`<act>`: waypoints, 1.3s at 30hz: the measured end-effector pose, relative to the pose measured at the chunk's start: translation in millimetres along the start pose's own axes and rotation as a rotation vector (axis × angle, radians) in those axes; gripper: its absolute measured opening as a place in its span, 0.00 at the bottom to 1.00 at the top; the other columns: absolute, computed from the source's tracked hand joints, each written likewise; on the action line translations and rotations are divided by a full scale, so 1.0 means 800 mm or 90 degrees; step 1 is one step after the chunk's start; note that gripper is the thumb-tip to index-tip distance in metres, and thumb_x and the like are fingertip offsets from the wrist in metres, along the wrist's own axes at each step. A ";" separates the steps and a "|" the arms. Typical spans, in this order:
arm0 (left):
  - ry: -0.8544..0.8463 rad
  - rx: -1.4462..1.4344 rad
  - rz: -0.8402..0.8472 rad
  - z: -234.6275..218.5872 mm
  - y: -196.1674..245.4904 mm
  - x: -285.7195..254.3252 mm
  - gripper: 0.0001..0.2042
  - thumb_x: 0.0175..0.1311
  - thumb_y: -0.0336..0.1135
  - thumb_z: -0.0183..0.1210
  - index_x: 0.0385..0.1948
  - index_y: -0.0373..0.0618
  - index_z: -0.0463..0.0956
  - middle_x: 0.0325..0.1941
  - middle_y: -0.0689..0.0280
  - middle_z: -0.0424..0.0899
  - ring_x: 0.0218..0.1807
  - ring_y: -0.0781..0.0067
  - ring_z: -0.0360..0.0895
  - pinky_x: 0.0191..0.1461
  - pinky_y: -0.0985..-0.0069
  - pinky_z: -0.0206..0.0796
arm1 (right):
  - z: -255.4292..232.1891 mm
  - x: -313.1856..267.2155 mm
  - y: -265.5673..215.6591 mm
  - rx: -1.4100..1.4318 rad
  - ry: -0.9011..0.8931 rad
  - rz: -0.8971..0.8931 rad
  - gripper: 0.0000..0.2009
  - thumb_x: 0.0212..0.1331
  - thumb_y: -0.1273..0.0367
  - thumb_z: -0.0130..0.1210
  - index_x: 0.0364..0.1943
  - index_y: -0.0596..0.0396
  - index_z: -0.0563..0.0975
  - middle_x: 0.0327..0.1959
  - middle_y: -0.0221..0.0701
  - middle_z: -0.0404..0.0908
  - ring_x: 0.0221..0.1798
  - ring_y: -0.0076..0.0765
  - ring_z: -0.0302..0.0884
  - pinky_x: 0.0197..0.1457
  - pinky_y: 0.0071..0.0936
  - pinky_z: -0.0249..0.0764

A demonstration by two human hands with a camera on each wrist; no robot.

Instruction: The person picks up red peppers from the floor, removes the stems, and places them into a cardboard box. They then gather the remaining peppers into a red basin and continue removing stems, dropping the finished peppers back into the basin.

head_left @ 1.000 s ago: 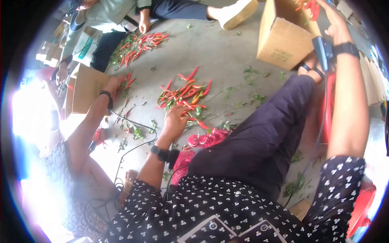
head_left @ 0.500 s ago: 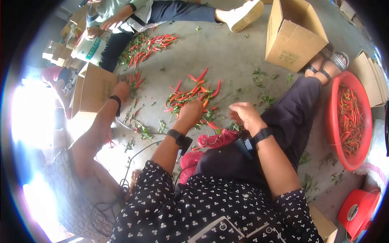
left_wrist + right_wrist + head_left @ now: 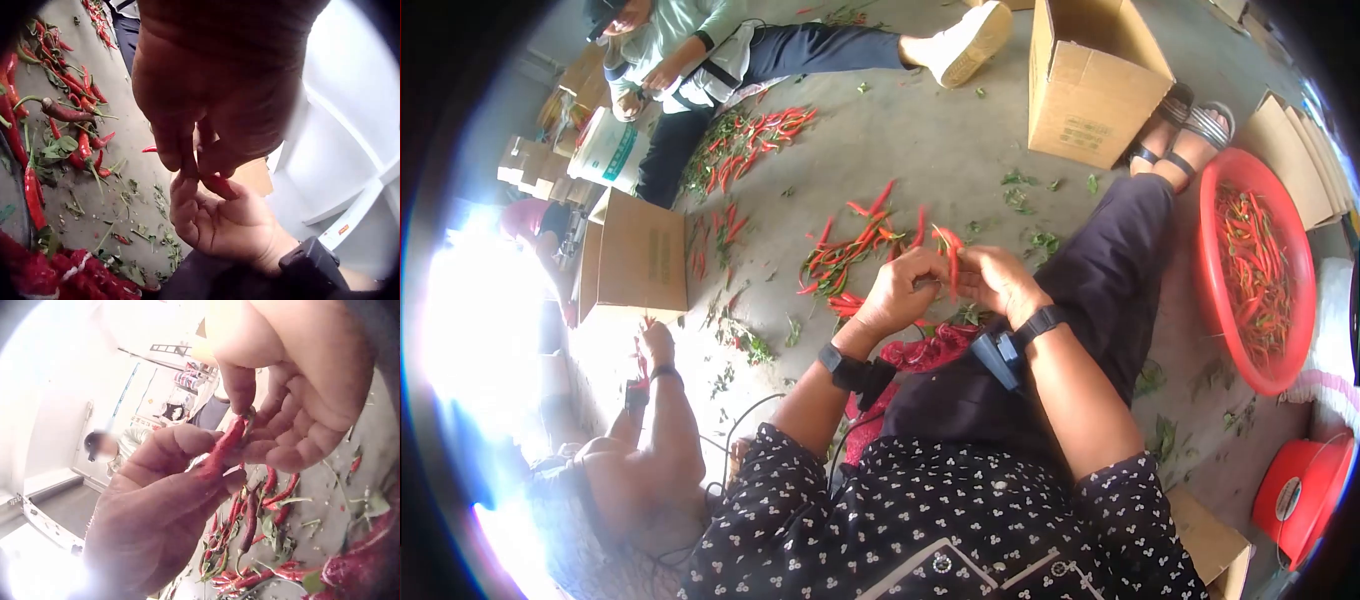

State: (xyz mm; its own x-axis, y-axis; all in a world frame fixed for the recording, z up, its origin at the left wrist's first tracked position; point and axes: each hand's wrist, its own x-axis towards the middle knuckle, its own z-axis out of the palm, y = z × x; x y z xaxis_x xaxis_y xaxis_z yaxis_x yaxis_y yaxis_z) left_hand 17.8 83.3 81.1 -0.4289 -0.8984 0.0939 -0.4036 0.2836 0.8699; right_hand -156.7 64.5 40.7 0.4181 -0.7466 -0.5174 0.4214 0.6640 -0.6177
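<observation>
My two hands meet in front of my lap over a red chili pepper (image 3: 953,262). In the right wrist view, my left hand (image 3: 165,506) holds the body of the chili between thumb and fingers. My right hand (image 3: 300,394) pinches its stem end with thumb and forefinger, the other fingers curled loosely. Seen from the head, the left hand (image 3: 900,292) and right hand (image 3: 1000,282) are close together, just this side of a pile of red chilies (image 3: 855,250) with green stems and leaves on the floor.
A cardboard box (image 3: 1100,100) stands ahead to the right by my sandalled feet. At right is a red basin (image 3: 1206,260) of chilies, with a red bucket (image 3: 1300,490) nearer. Pink-red mesh (image 3: 915,350) lies by my leg. Two people sit at left near another box (image 3: 640,255).
My right hand came back from over the far box, where it carried chilies, to my left hand. The left hand rose from the pile, and both now hold one chili.
</observation>
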 end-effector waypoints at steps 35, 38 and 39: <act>-0.037 0.107 -0.158 0.039 0.004 0.139 0.14 0.56 0.40 0.53 0.37 0.41 0.77 0.29 0.59 0.80 0.34 0.73 0.78 0.39 0.75 0.68 | -0.041 0.006 -0.037 0.405 0.225 -0.175 0.10 0.58 0.61 0.48 0.40 0.49 0.69 0.29 0.28 0.71 0.30 0.32 0.71 0.29 0.31 0.66; -0.093 0.475 -0.004 0.061 -0.061 0.143 0.12 0.54 0.41 0.53 0.33 0.43 0.77 0.33 0.58 0.78 0.38 0.62 0.77 0.41 0.68 0.68 | -0.047 0.010 -0.035 0.385 0.306 -0.204 0.07 0.55 0.65 0.50 0.35 0.49 0.70 0.24 0.26 0.69 0.24 0.28 0.69 0.25 0.26 0.63; -0.092 0.477 -0.005 0.064 -0.066 0.139 0.12 0.54 0.41 0.53 0.33 0.43 0.77 0.33 0.58 0.78 0.38 0.62 0.77 0.41 0.68 0.68 | -0.048 0.012 -0.035 0.385 0.328 -0.196 0.06 0.54 0.66 0.52 0.33 0.49 0.69 0.22 0.25 0.68 0.21 0.26 0.67 0.23 0.24 0.61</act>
State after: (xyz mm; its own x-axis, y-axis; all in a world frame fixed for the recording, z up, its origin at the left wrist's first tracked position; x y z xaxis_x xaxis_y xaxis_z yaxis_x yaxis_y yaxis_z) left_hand -50.4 -14.4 20.9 -0.5052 -0.8628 -0.0202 -0.8252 0.4761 0.3039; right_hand -195.3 37.3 30.2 -0.1431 -0.7249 -0.6738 0.8750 0.2255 -0.4285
